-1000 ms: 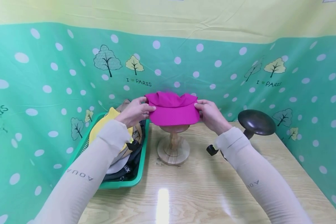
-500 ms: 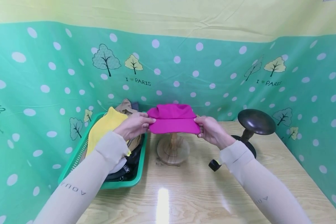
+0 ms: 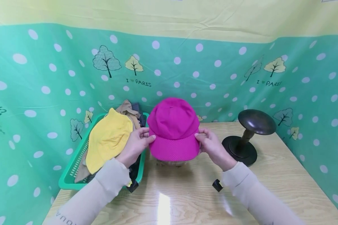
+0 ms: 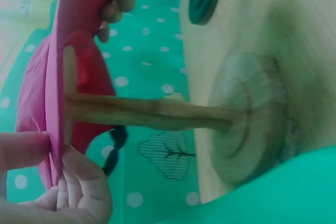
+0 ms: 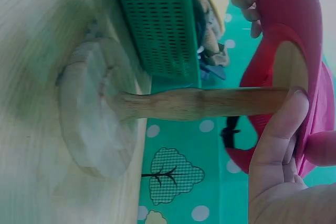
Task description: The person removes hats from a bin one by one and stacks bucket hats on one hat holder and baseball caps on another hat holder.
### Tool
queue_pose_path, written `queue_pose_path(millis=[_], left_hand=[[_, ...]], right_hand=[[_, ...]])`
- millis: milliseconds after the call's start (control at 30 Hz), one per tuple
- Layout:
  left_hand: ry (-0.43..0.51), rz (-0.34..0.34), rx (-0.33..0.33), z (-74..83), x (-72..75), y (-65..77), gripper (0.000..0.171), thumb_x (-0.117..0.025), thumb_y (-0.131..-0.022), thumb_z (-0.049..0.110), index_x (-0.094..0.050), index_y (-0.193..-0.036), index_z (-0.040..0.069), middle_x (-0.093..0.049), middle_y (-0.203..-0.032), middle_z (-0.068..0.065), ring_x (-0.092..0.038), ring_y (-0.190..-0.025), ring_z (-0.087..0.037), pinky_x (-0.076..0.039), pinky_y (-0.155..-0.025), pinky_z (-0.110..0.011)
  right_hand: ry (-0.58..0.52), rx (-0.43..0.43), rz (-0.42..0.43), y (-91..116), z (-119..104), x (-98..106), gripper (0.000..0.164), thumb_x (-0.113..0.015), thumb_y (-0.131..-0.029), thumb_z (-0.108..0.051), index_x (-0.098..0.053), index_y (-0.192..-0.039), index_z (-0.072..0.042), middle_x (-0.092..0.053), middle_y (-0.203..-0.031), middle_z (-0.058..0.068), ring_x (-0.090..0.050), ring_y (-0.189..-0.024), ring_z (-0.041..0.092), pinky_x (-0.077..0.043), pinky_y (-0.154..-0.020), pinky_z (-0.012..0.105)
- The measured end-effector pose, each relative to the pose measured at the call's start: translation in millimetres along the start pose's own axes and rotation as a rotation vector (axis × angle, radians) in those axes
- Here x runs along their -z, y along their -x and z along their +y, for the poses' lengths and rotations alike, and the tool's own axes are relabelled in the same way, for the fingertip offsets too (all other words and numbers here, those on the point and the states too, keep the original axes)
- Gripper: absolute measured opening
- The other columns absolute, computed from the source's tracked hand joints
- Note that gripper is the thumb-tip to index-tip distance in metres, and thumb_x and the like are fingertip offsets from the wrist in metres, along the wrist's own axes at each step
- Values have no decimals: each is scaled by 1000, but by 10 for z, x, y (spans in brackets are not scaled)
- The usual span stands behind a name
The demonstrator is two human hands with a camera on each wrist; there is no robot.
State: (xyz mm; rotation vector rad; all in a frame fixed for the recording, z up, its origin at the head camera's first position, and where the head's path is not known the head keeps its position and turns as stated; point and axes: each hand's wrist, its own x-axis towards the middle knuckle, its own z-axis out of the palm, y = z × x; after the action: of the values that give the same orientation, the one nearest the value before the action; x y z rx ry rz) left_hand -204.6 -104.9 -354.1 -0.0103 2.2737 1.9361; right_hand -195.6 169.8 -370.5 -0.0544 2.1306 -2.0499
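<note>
A magenta cap (image 3: 173, 125) sits over the top of a wooden hat stand (image 5: 173, 103), its brim facing me. My left hand (image 3: 136, 143) pinches the brim's left edge between thumb and fingers. At the opposite edge, my right hand (image 3: 214, 147) pinches the brim the same way. Both wrist views show the stand's post rising into the cap, with the round base (image 4: 247, 119) on the table. A dark strap (image 4: 116, 150) hangs at the back of the cap. From the head view the cap hides most of the stand.
To the left stands a green basket (image 3: 73, 170) heaped with hats, a yellow hat (image 3: 110, 139) on top. A dark hat stand (image 3: 256, 122) with a round top is at the right. A polka-dot curtain (image 3: 228, 72) closes off the back and sides of the wooden table (image 3: 191, 200).
The cap has come down onto the wooden stand, and its crown now shows rounded from above. Both hands have lowered with it, still pinching the brim.
</note>
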Motion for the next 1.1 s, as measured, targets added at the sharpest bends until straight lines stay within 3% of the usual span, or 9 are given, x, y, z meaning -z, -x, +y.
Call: queue_pose_path(millis=[200, 333, 500, 633, 767, 900, 1100], left_hand=[[-113, 83, 12, -162, -97, 77, 42, -63, -90, 6, -52, -130, -2, -54, -97, -9, -49, -85, -18, -45, -65, -21], [-195, 82, 23, -228, -148, 99, 48, -64, -89, 7, -49, -133, -4, -57, -105, -12, -52, -84, -19, -45, -65, -23], [-256, 16, 31, -256, -176, 120, 54, -65, -88, 6, -45, -137, -4, -60, -109, -15, -58, -79, -18, -49, -65, -27], [-313, -36, 29, -253, -189, 141, 61, -65, -89, 9, -37, -142, -4, -60, -114, -14, -61, -93, -20, -53, -76, -31], [-430, -88, 25, -233, -203, 199, 67, -65, -90, 15, -32, -145, -3, -58, -123, -14, -59, -106, -26, -51, -87, -38], [-485, -160, 29, -246, -228, 257, 68, -64, -90, 17, -30, -146, 0, -50, -135, -16, -50, -123, -33, -41, -100, -46], [-428, -198, 40, -276, -264, 277, 74, -61, -92, 15, -17, -151, 1, -34, -149, -17, -29, -138, -32, -26, -111, -48]], right_hand=[[44, 13, 55, 39, 208, -31, 27, -48, -99, -13, -47, -119, 5, -63, -84, 6, -58, -67, 17, -52, -55, 31], [60, 15, 90, 51, 338, -32, 26, -49, -98, -11, -49, -117, 7, -62, -81, 6, -57, -64, 17, -52, -52, 32], [110, 25, 115, 66, 462, -40, 24, -50, -98, -11, -50, -117, 5, -60, -82, 9, -58, -65, 19, -54, -54, 36], [142, 43, 130, 72, 530, -41, 25, -52, -98, -11, -51, -117, 4, -57, -81, 10, -59, -66, 20, -55, -55, 39], [169, 62, 139, 83, 570, -34, 25, -52, -98, -11, -51, -118, 4, -56, -82, 10, -57, -68, 19, -55, -56, 40], [211, 75, 144, 96, 614, -31, 25, -52, -98, -10, -51, -119, 4, -57, -86, 13, -58, -66, 20, -55, -58, 43], [237, 57, 147, 104, 706, -68, 25, -53, -97, -9, -51, -119, 3, -58, -91, 15, -60, -70, 22, -56, -63, 47]])
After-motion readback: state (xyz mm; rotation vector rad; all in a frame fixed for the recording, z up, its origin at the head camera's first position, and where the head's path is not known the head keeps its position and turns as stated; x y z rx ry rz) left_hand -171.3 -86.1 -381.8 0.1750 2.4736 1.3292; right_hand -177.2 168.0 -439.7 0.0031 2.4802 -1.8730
